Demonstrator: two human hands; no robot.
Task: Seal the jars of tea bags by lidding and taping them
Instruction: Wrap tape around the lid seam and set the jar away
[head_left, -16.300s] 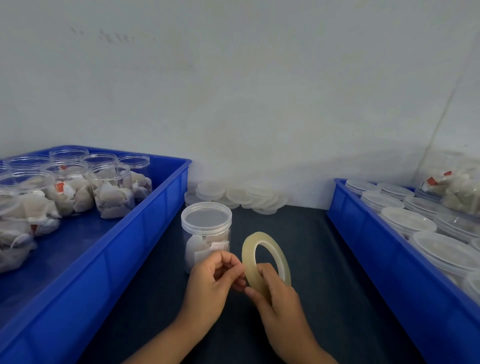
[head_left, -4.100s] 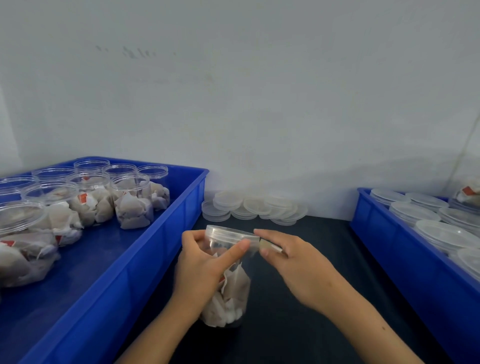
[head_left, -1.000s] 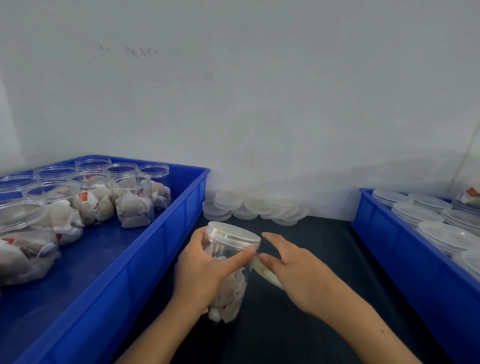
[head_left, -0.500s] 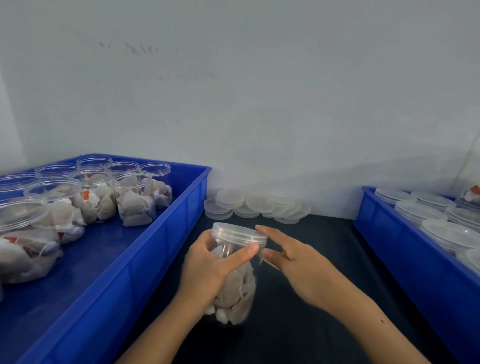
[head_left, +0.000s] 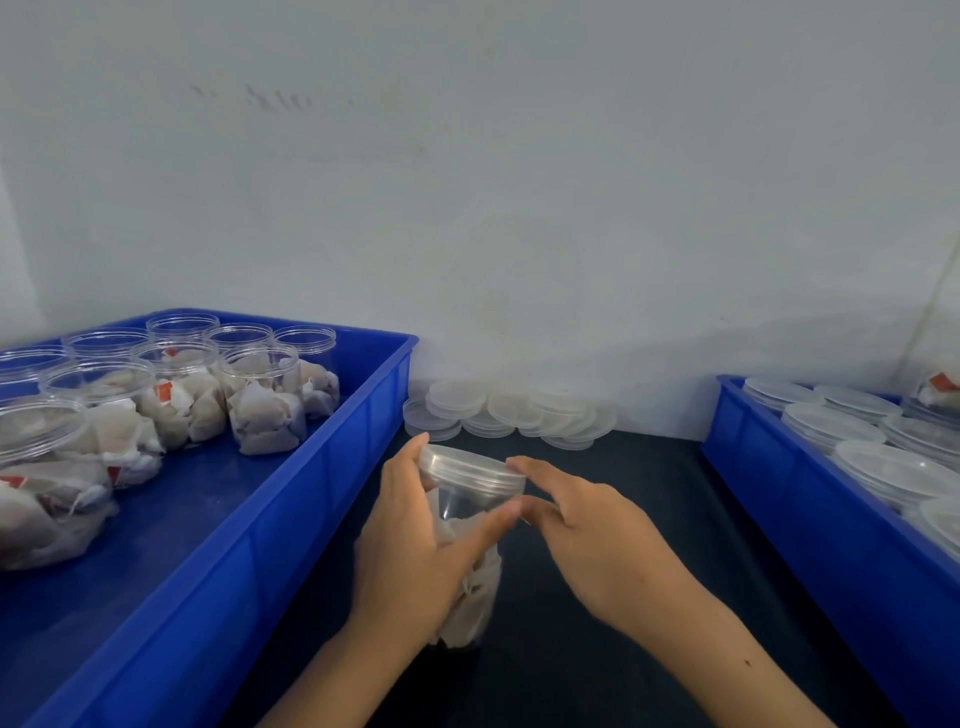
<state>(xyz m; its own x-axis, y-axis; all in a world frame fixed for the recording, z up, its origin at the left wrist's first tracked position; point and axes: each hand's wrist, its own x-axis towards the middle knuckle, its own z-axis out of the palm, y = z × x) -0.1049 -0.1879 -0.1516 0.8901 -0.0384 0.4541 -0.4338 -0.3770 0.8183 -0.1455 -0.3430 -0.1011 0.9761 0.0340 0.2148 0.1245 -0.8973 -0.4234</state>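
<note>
A clear plastic jar (head_left: 470, 501) of tea bags is tilted over the dark table, its clear lid (head_left: 467, 467) on top. My left hand (head_left: 410, 561) grips the jar's body from the left, thumb across the front. My right hand (head_left: 597, 535) is at the lid's right side, its index finger on the lid rim and its thumb just below. A pale sliver of the tape roll (head_left: 540, 503) shows between that finger and thumb; the rest of the roll is hidden under the hand.
A blue tray (head_left: 332, 452) on the left holds several open jars of tea bags (head_left: 265, 400). Loose lids (head_left: 509, 410) are stacked against the back wall. Another blue tray (head_left: 769, 483) on the right holds several lidded jars (head_left: 857, 431).
The tape roll went from held up in both hands to under my right hand. In the last second the jar tilted more and my right index finger moved onto the lid rim.
</note>
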